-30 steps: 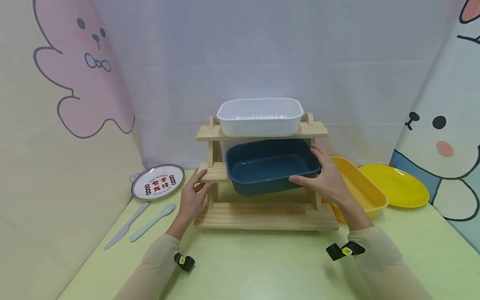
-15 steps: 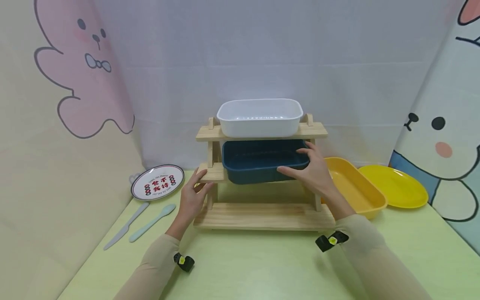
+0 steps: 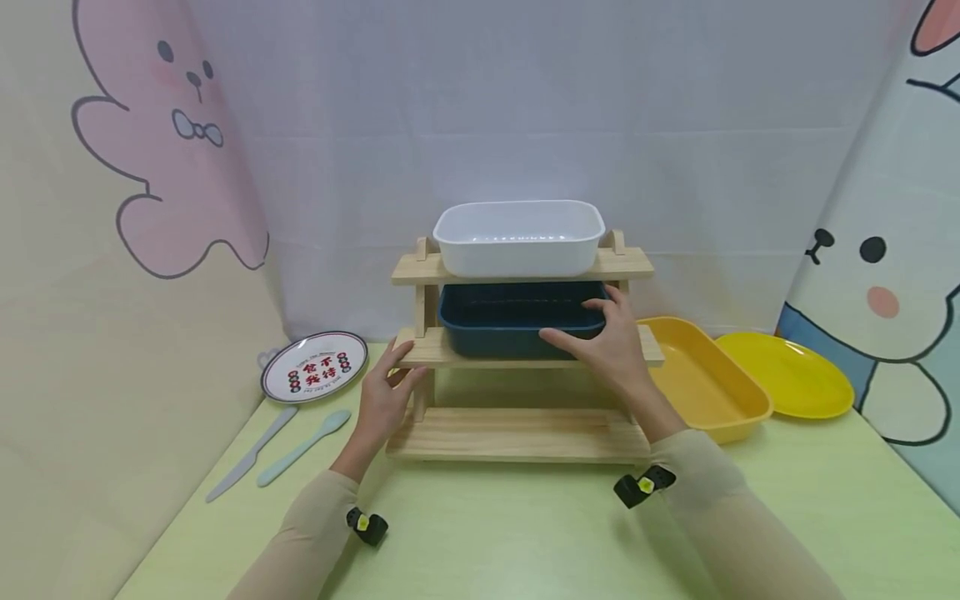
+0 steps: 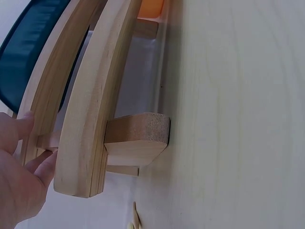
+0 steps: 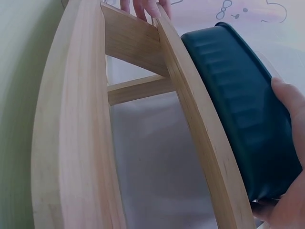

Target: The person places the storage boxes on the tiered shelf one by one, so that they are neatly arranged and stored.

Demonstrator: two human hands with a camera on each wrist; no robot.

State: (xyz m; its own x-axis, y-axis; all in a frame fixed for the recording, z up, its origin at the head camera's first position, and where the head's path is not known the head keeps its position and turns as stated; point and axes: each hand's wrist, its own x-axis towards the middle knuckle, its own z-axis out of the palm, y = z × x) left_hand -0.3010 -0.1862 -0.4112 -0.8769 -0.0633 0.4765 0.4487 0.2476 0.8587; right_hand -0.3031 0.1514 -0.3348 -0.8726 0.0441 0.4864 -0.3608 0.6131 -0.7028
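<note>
A dark blue rectangular baking dish (image 3: 495, 340) sits on the middle board of a three-tier wooden shelf (image 3: 517, 433). My right hand (image 3: 613, 342) grips its right end, with the thumb at the front wall and fingers over the far rim. In the right wrist view the dish (image 5: 238, 105) stands close against the board, thumb along its rim. My left hand (image 3: 384, 404) pinches the left end of the middle board; in the left wrist view its thumb and fingers lie on either side of that board (image 4: 45, 102). A white dish (image 3: 517, 258) stands on the top board.
Right of the shelf a yellow-orange dish (image 3: 705, 375) leans near a yellow plate (image 3: 787, 375). At the left lie a printed white plate (image 3: 315, 367), a grey knife (image 3: 251, 454) and a pale green spoon (image 3: 303, 448). Curtains hang behind.
My right hand has moved the dark blue dish left and back, from a tilted position in front of the shelf onto the middle board. My left hand has stayed on the board's end.
</note>
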